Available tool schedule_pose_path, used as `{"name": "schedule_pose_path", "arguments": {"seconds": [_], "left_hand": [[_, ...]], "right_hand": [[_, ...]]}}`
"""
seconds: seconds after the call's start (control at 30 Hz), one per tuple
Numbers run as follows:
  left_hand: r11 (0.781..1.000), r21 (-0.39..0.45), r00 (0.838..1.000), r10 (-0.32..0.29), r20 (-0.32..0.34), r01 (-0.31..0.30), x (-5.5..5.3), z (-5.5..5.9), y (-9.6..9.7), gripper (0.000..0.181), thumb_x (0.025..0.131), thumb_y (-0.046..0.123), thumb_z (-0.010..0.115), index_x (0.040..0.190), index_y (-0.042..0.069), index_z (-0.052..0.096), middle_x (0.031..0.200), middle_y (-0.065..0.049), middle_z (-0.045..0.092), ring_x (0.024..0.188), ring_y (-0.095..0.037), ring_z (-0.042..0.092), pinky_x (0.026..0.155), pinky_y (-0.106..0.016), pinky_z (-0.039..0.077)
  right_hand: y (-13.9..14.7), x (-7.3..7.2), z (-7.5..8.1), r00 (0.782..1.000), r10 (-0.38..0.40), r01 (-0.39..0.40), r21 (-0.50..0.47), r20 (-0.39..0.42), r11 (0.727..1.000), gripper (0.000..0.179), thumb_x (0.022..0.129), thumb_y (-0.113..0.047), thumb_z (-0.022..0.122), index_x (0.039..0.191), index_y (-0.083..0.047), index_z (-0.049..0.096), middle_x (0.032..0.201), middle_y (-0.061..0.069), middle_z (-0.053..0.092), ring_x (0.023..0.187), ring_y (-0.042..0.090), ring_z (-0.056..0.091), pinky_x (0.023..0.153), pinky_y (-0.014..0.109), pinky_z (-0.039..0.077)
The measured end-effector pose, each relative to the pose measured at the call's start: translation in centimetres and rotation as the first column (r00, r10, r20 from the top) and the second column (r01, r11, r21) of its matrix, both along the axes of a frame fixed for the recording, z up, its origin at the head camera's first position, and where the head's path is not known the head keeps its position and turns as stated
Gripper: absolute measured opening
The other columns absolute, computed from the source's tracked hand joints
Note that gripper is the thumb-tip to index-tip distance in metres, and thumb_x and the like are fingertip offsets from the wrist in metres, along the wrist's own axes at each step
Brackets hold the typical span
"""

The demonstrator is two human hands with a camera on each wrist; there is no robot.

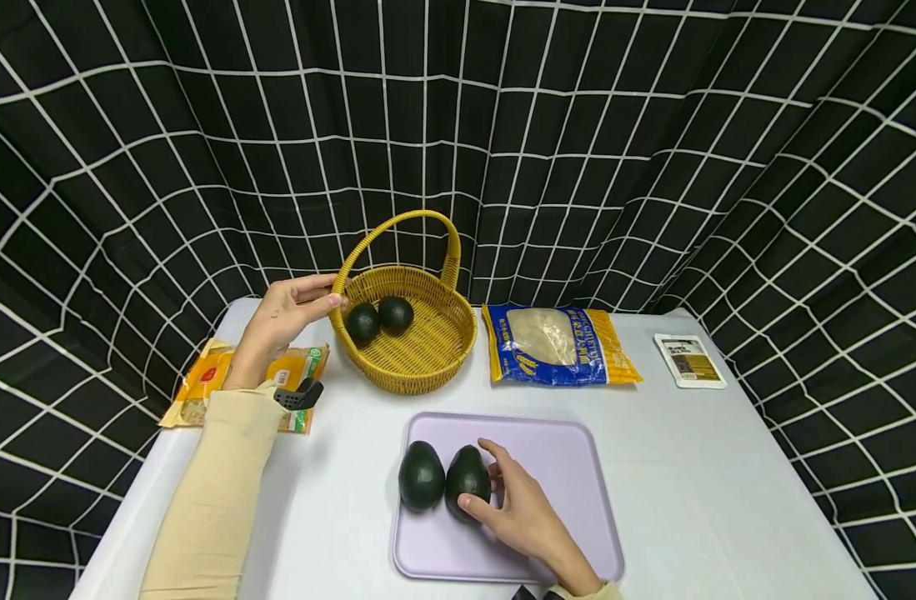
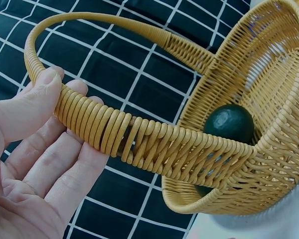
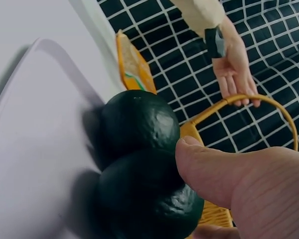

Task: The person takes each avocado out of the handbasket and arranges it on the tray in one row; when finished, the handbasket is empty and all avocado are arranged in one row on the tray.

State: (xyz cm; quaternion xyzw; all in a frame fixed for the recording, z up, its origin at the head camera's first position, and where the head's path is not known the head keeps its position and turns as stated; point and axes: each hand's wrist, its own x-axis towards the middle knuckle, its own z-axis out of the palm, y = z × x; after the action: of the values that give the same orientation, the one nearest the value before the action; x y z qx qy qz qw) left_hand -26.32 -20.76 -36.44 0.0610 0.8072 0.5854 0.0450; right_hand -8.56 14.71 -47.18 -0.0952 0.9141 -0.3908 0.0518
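Observation:
My left hand [image 1: 276, 321] pinches one side of the yellow wicker basket's handle [image 2: 89, 122], thumb on one face and fingers behind it. The woven basket [image 1: 408, 375] stands on the table with two dark green avocados [image 1: 396, 314] inside, at its left. On the lilac tray [image 1: 548, 500], two more avocados lie side by side. Around the right one [image 1: 467, 479] my right hand [image 1: 521, 504] curves, its thumb against the skin and its fingers along the far and right sides. The left avocado [image 1: 422, 475] sits close beside it, untouched by the hand.
An orange food packet [image 1: 300, 367] lies left of the basket, partly under my left forearm. Right of the basket are a blue and yellow packet [image 1: 548, 346] and a small white-edged pack [image 1: 690, 361]. A black gridded curtain [image 1: 578, 158] surrounds the white table [image 1: 698, 483].

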Motion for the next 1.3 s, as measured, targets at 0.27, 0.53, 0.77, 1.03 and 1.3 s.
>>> {"name": "schedule_pose_path", "arguments": {"seconds": [0.27, 0.53, 0.77, 1.03, 1.3], "left_hand": [[1.000, -0.008, 1.000, -0.002, -0.009, 0.002, 0.0, 0.0, 0.0, 0.055, 0.101, 0.029, 0.063, 0.150, 0.009, 0.049, 0.138, -0.021, 0.061, 0.105, 0.004, 0.064, 0.107, -0.029, 0.050], [1.000, 0.005, 1.000, -0.006, -0.020, 0.006, 0.0, 0.0, -0.1, 0.054, 0.102, 0.027, 0.063, 0.150, 0.008, 0.050, 0.139, -0.023, 0.060, 0.103, 0.005, 0.064, 0.101, -0.021, 0.052], [0.999, 0.029, 1.000, -0.015, -0.019, 0.016, 0.0, -0.1, -0.1, 0.053, 0.102, 0.025, 0.063, 0.150, 0.006, 0.049, 0.140, -0.024, 0.059, 0.102, 0.005, 0.065, 0.104, -0.023, 0.051], [1.000, 0.022, 0.999, -0.016, -0.033, 0.017, -0.2, -0.2, -0.2, 0.050, 0.102, 0.025, 0.063, 0.148, 0.007, 0.052, 0.135, -0.020, 0.064, 0.103, 0.003, 0.066, 0.109, -0.032, 0.049], [0.999, 0.050, 0.999, -0.011, -0.036, 0.012, -0.3, -0.4, -0.2, 0.048, 0.101, 0.022, 0.064, 0.145, 0.005, 0.055, 0.124, -0.012, 0.071, 0.101, 0.000, 0.068, 0.103, -0.025, 0.052]], "right_hand": [[0.2, -0.1, 0.2, 1.000, 0.009, -0.009, 0.003, -0.019, 1.000, 0.079, 0.082, -0.039, 0.084, 0.147, -0.009, 0.049, 0.105, 0.003, 0.065, 0.095, 0.020, 0.062, 0.081, 0.035, 0.051], [0.3, -1.3, 1.8, 1.000, 0.019, -0.019, -0.005, -0.008, 1.000, 0.079, 0.085, -0.038, 0.082, 0.150, -0.011, 0.045, 0.118, 0.016, 0.065, 0.103, 0.028, 0.066, 0.076, 0.036, 0.054], [0.6, -3.8, 3.8, 0.999, 0.033, -0.034, -0.033, -0.028, 0.999, 0.074, 0.088, -0.030, 0.080, 0.151, -0.015, 0.044, 0.119, 0.016, 0.066, 0.102, 0.029, 0.067, 0.075, 0.033, 0.058], [-0.3, -7.6, 6.7, 0.985, 0.138, -0.140, -0.014, -0.102, 0.990, 0.065, 0.093, -0.026, 0.075, 0.150, -0.013, 0.046, 0.116, 0.014, 0.068, 0.098, 0.026, 0.070, 0.077, 0.038, 0.060], [-2.1, -11.7, 8.7, 0.959, 0.252, -0.253, 0.016, -0.128, 0.967, 0.056, 0.096, -0.027, 0.071, 0.146, -0.011, 0.051, 0.120, 0.014, 0.069, 0.104, 0.032, 0.069, 0.083, 0.042, 0.060]]}}
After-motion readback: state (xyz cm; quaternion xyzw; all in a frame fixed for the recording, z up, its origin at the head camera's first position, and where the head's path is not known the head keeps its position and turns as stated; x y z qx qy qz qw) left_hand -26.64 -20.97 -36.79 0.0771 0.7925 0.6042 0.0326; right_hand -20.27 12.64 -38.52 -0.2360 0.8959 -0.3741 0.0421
